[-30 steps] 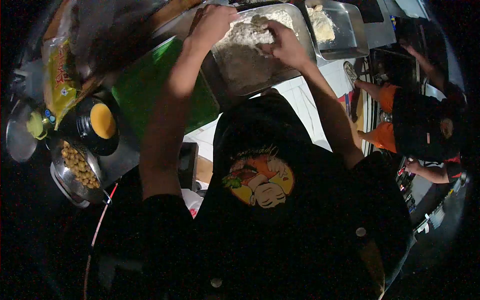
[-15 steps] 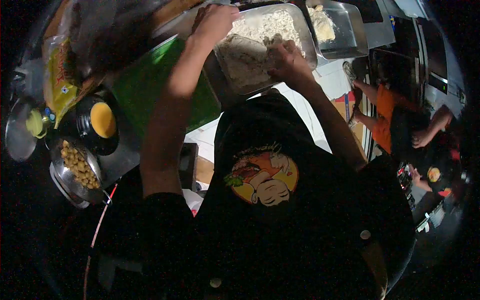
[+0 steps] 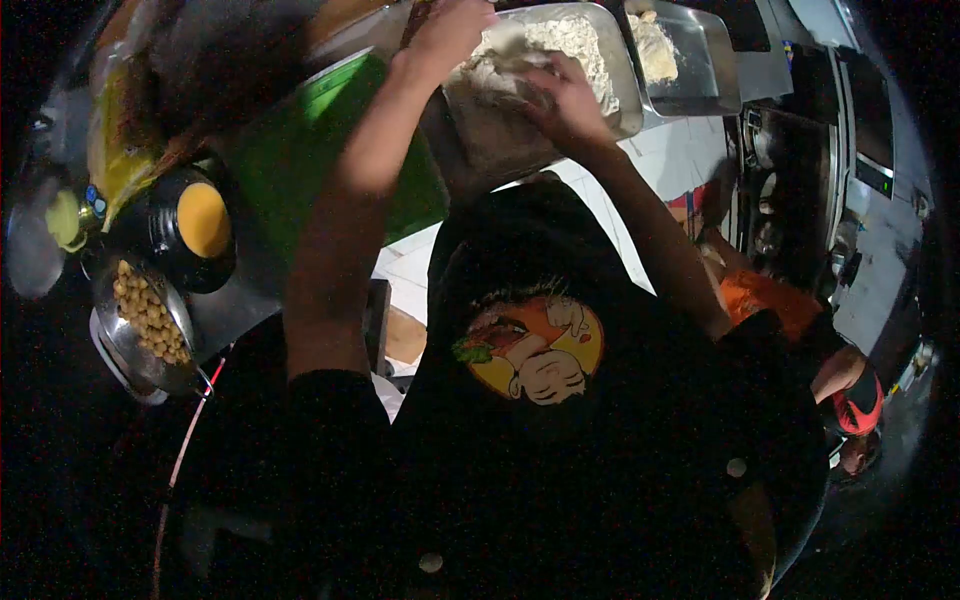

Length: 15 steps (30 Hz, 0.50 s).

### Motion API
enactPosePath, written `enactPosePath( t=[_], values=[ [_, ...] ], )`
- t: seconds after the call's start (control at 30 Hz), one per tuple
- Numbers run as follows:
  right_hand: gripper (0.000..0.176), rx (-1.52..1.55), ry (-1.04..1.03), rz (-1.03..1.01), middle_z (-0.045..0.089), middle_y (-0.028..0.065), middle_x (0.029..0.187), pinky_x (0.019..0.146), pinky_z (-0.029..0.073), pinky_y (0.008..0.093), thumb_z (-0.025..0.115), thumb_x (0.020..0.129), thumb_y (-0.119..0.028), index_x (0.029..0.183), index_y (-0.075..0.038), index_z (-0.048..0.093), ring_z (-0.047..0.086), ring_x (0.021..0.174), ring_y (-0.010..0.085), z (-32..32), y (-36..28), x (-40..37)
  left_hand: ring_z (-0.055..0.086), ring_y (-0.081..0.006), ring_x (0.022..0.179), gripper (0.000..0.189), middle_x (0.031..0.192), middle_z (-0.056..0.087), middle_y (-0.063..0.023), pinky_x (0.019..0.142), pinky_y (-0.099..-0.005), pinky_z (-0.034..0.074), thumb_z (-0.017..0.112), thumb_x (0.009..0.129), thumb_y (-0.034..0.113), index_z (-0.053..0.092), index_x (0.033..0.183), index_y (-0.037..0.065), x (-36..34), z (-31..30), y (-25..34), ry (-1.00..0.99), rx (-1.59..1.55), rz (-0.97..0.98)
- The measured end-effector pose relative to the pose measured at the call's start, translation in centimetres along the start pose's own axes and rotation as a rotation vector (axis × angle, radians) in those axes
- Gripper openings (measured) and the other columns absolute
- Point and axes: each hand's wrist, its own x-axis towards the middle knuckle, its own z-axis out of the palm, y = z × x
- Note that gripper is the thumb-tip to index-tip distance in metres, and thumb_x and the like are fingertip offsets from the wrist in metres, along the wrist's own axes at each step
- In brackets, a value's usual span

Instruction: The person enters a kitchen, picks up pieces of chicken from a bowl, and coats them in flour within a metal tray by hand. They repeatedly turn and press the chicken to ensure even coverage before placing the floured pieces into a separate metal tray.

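Note:
A metal tray (image 3: 628, 105) holding white flour (image 3: 575, 45) lies at the top middle. My right hand (image 3: 568, 105) is in it, fingers bent and coated with flour over a pale, blurred floury mass (image 3: 495, 80). I cannot tell what these fingers close on. My left hand (image 3: 455, 35) is at the tray's upper left corner, its fingertips partly cut off by the frame's top edge and in shadow. A second metal tray (image 3: 705, 80) with a heap of pale yellowish powder (image 3: 655, 52) stands just to the right.
A green board or tray (image 3: 300, 150) lies left of the flour. Farther left are a dark pot with a yellow surface (image 3: 203, 220), a metal bowl of small brown pieces (image 3: 150, 315) and a yellow plastic bag (image 3: 115, 150). At right, a person in orange shorts (image 3: 770, 300) is near metal kitchen units.
My right hand has shifted left and up within the flour tray. My left hand has risen slightly at the corner. The person at right has moved down in the view and bends lower.

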Motion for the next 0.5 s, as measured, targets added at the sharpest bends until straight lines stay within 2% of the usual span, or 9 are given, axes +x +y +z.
enactPosePath(
  t=[0.03,0.1,0.17,0.23,0.3,0.33,0.4,0.47,0.5],
  values=[
    [0.043,-0.281,-0.018,-0.319,0.052,0.0214,0.114,0.094,0.042,0.0417,0.067,0.075,-0.02,0.116,-0.011,0.06,0.052,0.103,0.0382,0.4,1.0,0.3,0.057,-0.0391,0.075,0.019,0.074,0.056,-0.0236,0.068,-0.0488,0.042,0.053,0.089,0.011,0.061,0.078,-0.002,0.2,0.5,-0.2,-0.004,0.0,0.009],
    [0.047,-0.318,-0.057,-0.354,0.051,0.0213,0.117,0.094,0.042,0.0423,0.068,0.075,-0.02,0.12,-0.012,0.057,0.051,0.105,0.0388,0.6,2.7,0.3,0.058,-0.0394,0.075,0.021,0.074,0.057,-0.0242,0.067,-0.0485,0.042,0.053,0.09,0.013,0.061,0.08,-0.004,0.5,1.0,-0.8,0.102,-0.185,0.028],
    [0.051,-0.349,-0.101,-0.405,0.05,0.0213,0.12,0.094,0.042,0.0429,0.069,0.075,-0.02,0.124,-0.014,0.054,0.05,0.107,0.0393,0.1,4.0,1.1,0.059,-0.0391,0.076,0.021,0.076,0.058,-0.024,0.069,-0.0485,0.043,0.053,0.09,0.013,0.061,0.081,-0.004,0.7,1.1,-1.2,0.073,-0.132,0.027],
    [0.054,-0.16,-0.314,-0.4,0.053,0.0177,0.121,0.089,0.045,0.0404,0.075,0.075,-0.022,0.124,-0.011,0.052,0.053,0.109,0.0341,-1.8,4.5,1.4,0.059,-0.0388,0.078,0.021,0.078,0.059,-0.0237,0.071,-0.0484,0.043,0.054,0.09,0.014,0.061,0.083,-0.004,0.6,0.9,-1.1,0.041,-0.085,0.033],
    [0.054,-0.164,-0.309,-0.326,0.053,0.0183,0.122,0.088,0.046,0.0391,0.073,0.077,-0.023,0.125,-0.011,0.051,0.054,0.108,0.0341,-2.5,2.9,1.7,0.059,-0.0394,0.081,0.019,0.08,0.061,-0.0231,0.074,-0.0489,0.044,0.054,0.089,0.014,0.063,0.083,-0.002,0.5,0.9,-0.9,0.057,-0.3,-0.065],
    [0.053,-0.161,-0.305,-0.258,0.053,0.0189,0.124,0.087,0.046,0.0378,0.072,0.078,-0.024,0.125,-0.01,0.05,0.056,0.107,0.0342,-2.3,1.7,1.9,0.059,-0.0394,0.081,0.019,0.08,0.061,-0.0231,0.074,-0.0489,0.044,0.054,0.089,0.014,0.063,0.083,-0.002,0.5,1.3,-1.1,0.051,-0.303,-0.065],
    [0.055,-0.219,-0.246,-0.26,0.053,0.0189,0.124,0.088,0.047,0.0369,0.072,0.079,-0.022,0.127,-0.011,0.048,0.057,0.103,0.0348,-1.3,1.6,2.3,0.06,-0.0397,0.084,0.017,0.082,0.062,-0.0229,0.076,-0.0495,0.044,0.055,0.088,0.014,0.064,0.084,0.0,1.1,1.7,-1.8,0.097,-0.054,0.099],
    [0.055,-0.277,-0.233,-0.447,0.052,0.018,0.125,0.089,0.047,0.0381,0.07,0.08,-0.021,0.129,-0.013,0.047,0.056,0.105,0.0358,-0.7,2.6,3.0,0.059,-0.0399,0.084,0.017,0.082,0.062,-0.0226,0.076,-0.0502,0.044,0.055,0.087,0.014,0.064,0.083,0.0,1.3,2.4,-2.4,0.117,-0.127,0.107],
    [0.056,-0.249,-0.338,-0.462,0.051,0.018,0.126,0.091,0.047,0.0401,0.069,0.081,-0.02,0.131,-0.016,0.045,0.055,0.109,0.0374,-2.0,3.0,3.0,0.06,-0.0394,0.083,0.018,0.082,0.061,-0.0229,0.074,-0.0504,0.044,0.055,0.087,0.014,0.064,0.083,0.0,1.2,2.1,-2.3,0.118,-0.062,0.111]
  ],
)
